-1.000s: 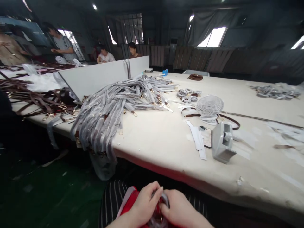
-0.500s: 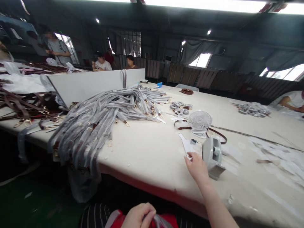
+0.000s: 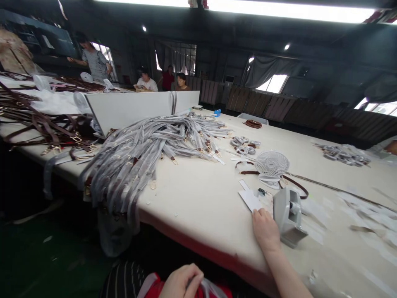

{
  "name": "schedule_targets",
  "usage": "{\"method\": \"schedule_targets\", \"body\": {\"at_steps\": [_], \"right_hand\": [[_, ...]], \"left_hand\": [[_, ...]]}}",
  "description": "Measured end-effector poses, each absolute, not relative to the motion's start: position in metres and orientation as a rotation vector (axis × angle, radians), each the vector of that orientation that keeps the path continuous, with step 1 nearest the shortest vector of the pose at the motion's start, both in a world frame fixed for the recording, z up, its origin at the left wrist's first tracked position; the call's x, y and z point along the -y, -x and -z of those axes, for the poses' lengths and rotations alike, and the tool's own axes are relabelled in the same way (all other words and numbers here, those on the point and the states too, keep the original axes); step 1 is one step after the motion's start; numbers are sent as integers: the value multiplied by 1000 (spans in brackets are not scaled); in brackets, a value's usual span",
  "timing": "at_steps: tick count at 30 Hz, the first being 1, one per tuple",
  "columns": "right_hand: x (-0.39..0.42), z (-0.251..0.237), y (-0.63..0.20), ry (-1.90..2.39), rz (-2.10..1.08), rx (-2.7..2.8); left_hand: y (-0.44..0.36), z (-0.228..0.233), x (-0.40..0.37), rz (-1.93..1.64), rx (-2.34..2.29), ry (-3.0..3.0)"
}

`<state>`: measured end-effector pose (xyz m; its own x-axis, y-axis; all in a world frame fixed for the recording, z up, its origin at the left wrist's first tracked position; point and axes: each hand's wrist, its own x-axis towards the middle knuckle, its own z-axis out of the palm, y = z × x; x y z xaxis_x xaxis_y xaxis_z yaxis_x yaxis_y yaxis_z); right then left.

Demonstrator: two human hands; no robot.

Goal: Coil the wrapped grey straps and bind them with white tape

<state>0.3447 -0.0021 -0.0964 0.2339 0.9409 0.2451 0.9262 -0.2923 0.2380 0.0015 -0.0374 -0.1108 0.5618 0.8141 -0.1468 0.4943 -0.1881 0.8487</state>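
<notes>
The white paper strips [image 3: 250, 199] lie on the cream table [image 3: 198, 194], just left of the grey tape dispenser [image 3: 289, 216], and the right hand [image 3: 264, 229] now rests on their near end, fingers pressed down on the paper rather than pinching it. A second ago both hands were together in the lap over the red bag; since then the right one has gone out to the dispenser side and drawn back a little, with the strips shifted nearer the table edge. So the work has moved from the lap to fetching paper. The left hand [image 3: 181, 282] stays low, closed around clear wrapping on the red bag [image 3: 217, 289].

Behind the dispenser stands a small white fan [image 3: 272, 164] with a brown strap [image 3: 294, 184] curling past it. Further left of the dispenser a big heap of grey-wrapped straps [image 3: 139, 157] spills over the table edge. Rolled straps [image 3: 243, 143] lie beyond the fan. The dispenser sits touching the right hand's side, crowding any sideways pull. Other people [image 3: 145, 82] work well beyond the white divider [image 3: 136, 108].
</notes>
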Motion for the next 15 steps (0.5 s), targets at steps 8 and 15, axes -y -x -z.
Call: {"method": "schedule_targets", "body": {"at_steps": [8, 15], "right_hand": [[12, 99, -342, -2471, -554, -1835], [6, 92, -350, -2460, -553, -1815]], "left_hand": [[3, 110, 36, -435, -1001, -1887], [6, 110, 37, -483, -986, -1867]]}}
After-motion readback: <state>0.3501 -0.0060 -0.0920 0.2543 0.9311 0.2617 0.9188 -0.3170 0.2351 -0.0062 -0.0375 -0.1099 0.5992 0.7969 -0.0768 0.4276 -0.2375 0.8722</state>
